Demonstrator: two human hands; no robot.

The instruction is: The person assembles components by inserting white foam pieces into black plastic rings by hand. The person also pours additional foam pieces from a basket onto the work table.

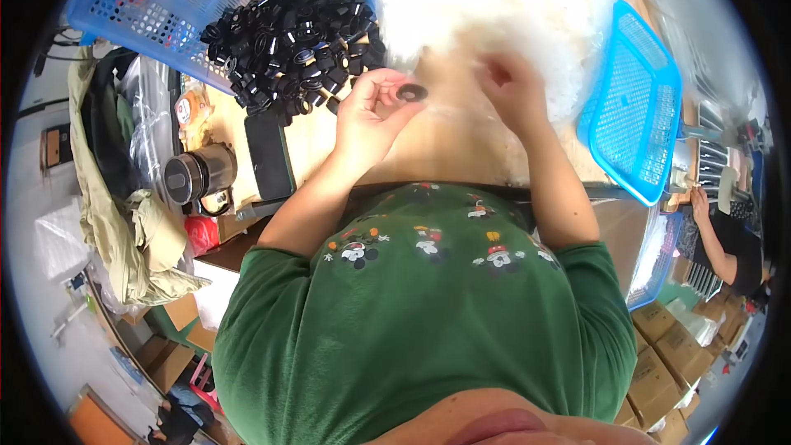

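Note:
Between the thumb and fingers of my left hand (373, 112) is a small black ring-shaped part (411, 92), held above the wooden table (461, 152). My right hand (507, 82) reaches into a mass of white fluffy material (494, 0) at the table's far side. Its fingers are blurred and partly hidden in the white, so what they hold cannot be made out. Left of my left hand lies a big heap of small black round parts (297, 41), spilling from a tilted blue basket (156, 33).
A shallow bright blue basket (630, 107) stands at the right edge. At the left are a dark phone-like slab (268, 154), a lidded jar (200, 173) and hanging clothes (124, 222). Another person (725, 251) works at far right, near cardboard boxes (671, 363).

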